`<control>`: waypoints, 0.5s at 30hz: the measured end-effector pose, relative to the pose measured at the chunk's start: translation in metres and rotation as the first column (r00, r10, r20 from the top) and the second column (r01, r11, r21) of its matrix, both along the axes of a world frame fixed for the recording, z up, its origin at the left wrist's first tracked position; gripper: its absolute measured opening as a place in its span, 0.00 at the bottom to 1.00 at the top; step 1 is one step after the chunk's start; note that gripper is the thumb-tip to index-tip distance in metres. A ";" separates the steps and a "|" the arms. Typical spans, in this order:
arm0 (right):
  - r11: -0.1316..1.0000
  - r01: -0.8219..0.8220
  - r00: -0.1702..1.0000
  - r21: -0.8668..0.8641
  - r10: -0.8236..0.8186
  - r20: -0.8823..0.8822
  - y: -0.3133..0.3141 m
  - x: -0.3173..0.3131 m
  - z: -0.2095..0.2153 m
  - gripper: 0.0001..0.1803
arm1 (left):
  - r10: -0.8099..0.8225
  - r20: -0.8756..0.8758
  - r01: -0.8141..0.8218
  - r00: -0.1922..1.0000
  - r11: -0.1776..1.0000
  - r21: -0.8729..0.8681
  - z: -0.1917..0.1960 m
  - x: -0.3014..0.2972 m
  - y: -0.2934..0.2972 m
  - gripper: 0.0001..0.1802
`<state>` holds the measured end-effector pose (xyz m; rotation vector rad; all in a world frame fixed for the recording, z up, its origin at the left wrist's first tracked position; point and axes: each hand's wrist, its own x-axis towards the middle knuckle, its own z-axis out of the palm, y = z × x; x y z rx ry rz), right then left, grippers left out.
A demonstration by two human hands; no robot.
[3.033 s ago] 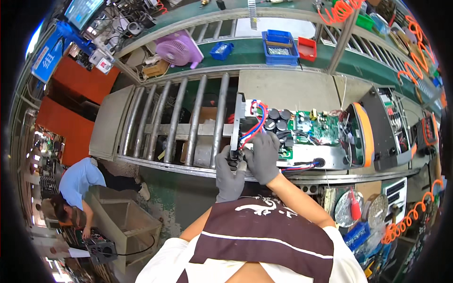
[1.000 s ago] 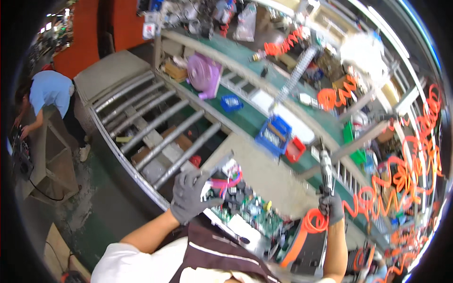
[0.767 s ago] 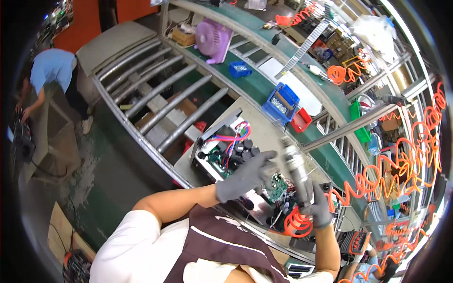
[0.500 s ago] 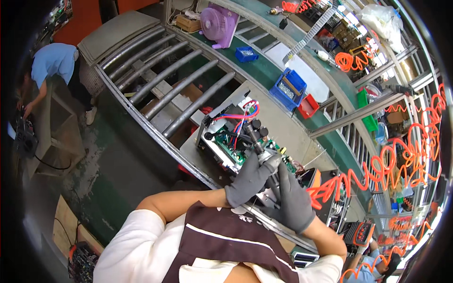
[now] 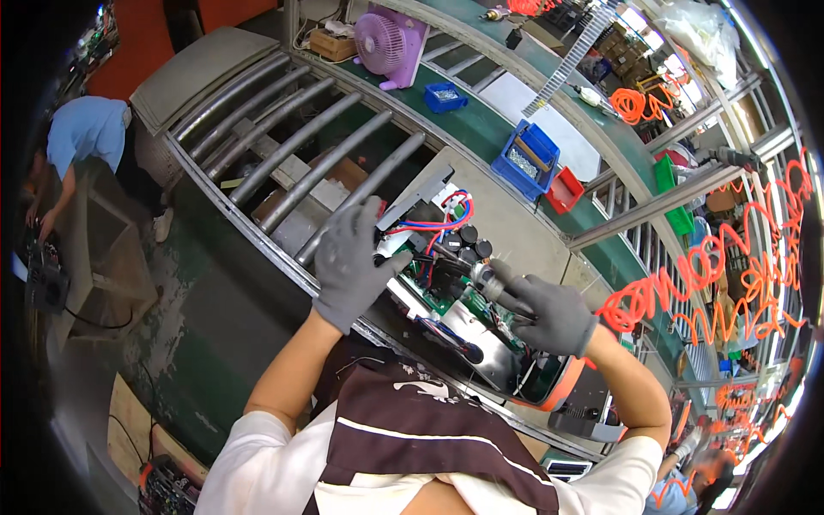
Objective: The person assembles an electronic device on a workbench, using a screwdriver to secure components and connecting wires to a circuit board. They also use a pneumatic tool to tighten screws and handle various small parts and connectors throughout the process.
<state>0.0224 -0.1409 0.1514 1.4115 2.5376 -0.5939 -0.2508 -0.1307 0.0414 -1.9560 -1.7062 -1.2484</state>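
A machine chassis (image 5: 515, 354) with an orange-edged end lies before me, its green circuit boards, black capacitors and red and blue wires exposed. My right hand (image 5: 554, 316), in a grey glove, is wrapped round a power screwdriver (image 5: 486, 278) with a metal front. The driver's shaft points left, in among the capacitors (image 5: 463, 244). At the chassis's far left end, my gloved left hand (image 5: 350, 264) grips the edge beside a dark end panel (image 5: 415, 199), thumb over the inner side. Its fingertips are partly hidden there.
Metal rollers (image 5: 300, 159) run off to the left. Beyond the chassis stand a blue bin (image 5: 525, 161) of small hardware, a red bin (image 5: 564, 190) and a purple fan (image 5: 380, 43). Orange coiled hoses (image 5: 678, 283) hang on the right. Another person (image 5: 90, 137) bends over at far left.
My left hand has left the driver and moved to the chassis's left end. The right hand now holds the driver alone, tilted lower. The chassis has turned, its orange end showing nearer me.
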 end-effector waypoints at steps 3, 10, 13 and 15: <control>0.999 0.012 0.998 -0.051 -0.015 -0.058 0.014 -0.015 -0.019 0.45 | -0.032 -0.008 0.030 0.999 0.981 -0.191 -0.038 -0.002 0.019 0.29; 0.998 -0.065 0.991 0.001 0.064 -0.121 0.035 -0.028 -0.031 0.48 | 0.012 -0.093 -0.035 0.996 0.968 -0.247 -0.039 -0.002 0.029 0.24; 0.998 -0.054 0.988 0.012 0.055 -0.148 0.040 -0.026 -0.037 0.47 | -0.002 -0.108 -0.029 0.994 0.956 -0.292 -0.037 -0.003 0.036 0.23; 0.998 -0.059 0.986 -0.009 0.057 -0.156 0.040 -0.025 -0.038 0.47 | -0.038 -0.138 -0.007 0.990 0.949 -0.316 -0.037 -0.003 0.037 0.22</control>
